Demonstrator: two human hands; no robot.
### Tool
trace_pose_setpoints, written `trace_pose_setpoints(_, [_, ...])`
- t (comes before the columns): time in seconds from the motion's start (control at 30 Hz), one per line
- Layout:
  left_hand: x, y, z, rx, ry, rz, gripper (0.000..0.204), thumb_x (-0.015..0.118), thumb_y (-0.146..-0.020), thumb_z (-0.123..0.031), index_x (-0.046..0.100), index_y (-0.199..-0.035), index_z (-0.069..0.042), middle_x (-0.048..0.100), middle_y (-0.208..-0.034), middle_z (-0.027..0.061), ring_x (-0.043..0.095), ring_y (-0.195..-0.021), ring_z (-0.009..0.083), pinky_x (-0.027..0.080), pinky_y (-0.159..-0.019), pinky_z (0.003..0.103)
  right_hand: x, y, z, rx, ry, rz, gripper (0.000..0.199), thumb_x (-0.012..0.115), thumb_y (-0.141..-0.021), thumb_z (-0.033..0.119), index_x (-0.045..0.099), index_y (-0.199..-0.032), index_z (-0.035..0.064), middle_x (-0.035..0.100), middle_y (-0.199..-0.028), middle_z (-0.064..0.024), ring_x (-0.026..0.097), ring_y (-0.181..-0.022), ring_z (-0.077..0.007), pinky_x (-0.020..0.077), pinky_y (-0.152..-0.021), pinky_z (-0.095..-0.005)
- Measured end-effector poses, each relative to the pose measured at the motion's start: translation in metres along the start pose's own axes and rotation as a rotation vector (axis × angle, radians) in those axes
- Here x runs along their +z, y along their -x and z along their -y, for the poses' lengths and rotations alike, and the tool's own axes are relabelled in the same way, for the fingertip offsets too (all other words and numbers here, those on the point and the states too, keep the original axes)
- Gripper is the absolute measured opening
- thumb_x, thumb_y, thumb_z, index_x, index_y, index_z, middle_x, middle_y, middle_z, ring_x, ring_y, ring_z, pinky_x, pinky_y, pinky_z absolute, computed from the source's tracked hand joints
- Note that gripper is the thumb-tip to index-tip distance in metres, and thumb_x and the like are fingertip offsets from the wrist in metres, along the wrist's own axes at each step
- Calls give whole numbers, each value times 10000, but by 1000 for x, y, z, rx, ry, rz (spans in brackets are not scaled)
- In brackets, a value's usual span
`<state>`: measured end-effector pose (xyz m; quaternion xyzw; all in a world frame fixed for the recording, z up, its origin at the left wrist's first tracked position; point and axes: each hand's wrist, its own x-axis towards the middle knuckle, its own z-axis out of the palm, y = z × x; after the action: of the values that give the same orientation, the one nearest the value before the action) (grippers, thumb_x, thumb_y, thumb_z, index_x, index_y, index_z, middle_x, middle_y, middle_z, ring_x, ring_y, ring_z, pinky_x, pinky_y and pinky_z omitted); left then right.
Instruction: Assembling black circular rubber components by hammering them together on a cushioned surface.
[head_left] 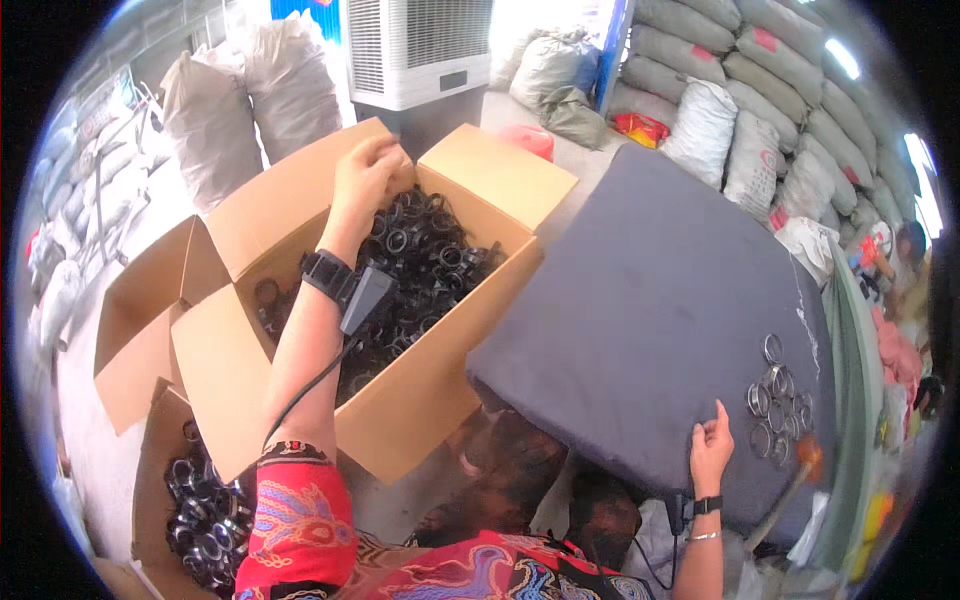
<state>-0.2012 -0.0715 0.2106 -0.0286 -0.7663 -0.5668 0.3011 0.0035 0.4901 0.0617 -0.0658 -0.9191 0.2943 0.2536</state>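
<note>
L hand [368, 178] deep in open cardboard box [400, 400] at 11 o'clock, fingers curled shut on clump of black rings [430, 262]. Step, prob.: scooping a handful. R hand [710, 447] flat, fingers together, on grey padded counter [640, 300] at 4 o'clock, beside few loose metal rings [775, 405]. Next calls for a lift clear w/o spilling. Second ring box at 8; grey sacks w/ pink patches at 1; white cooler unit at 12.
</note>
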Motion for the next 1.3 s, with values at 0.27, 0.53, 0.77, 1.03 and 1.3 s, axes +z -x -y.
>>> trace_pose_setpoints(0.27, [-20, 48, 204, -707, 46, -66, 265, 602, -817, -93, 609, -1071, -17, 595, -736, 37, 542, -537, 132, 445, -464, 266, 5, -3, -12, 77, 35, 37, 555, 595, -754, -12, 476, -1294, 27, 484, -673, -12, 452, -577, -107, 414, -569, -255])
trace_pose_setpoints(0.53, [-11, 40, 295, -838, -383, 1, 318, 710, -721, -163, 667, -1006, -29, 682, -897, 130, 661, -799, 266, 518, -671, 378, 23, -60, 92, 97, -20, 394, 513, 619, -760, 42, 497, -1257, 9, 547, -695, -51, 501, -593, -106, 442, -586, -258])
trace_pose_setpoints(0.77, [27, -13, 299, -486, -671, 122, 522, 734, -675, -228, 608, -1137, -19, 638, -1089, 178, 603, -1031, 304, 462, -893, 369, 135, -123, 226, -604, 78, 610, 562, 698, -730, 196, 512, -1233, 30, 559, -1010, -140, 548, -932, -294, 440, -814, -416])
trace_pose_setpoints(1.03, [57, -49, 341, -522, -771, 113, 687, 737, -697, -276, 470, -1309, -116, 511, -1275, 175, 478, -1180, 355, 430, -955, 425, 223, -148, 227, -910, 179, 886, 656, 611, -786, 491, 501, -1261, 51, 483, -1274, -147, 352, -1279, -338, 157, -1085, -568])
trace_pose_setpoints(1.3, [66, -64, 395, -492, -812, 22, 811, 779, -658, -297, 396, -1360, -164, 400, -1363, 180, 403, -1229, 388, 408, -960, 490, 233, -157, 225, -811, 101, 917, 634, 611, -772, 526, 558, -1203, 65, 566, -1174, -84, 446, -1198, -291, 161, -1085, -555])
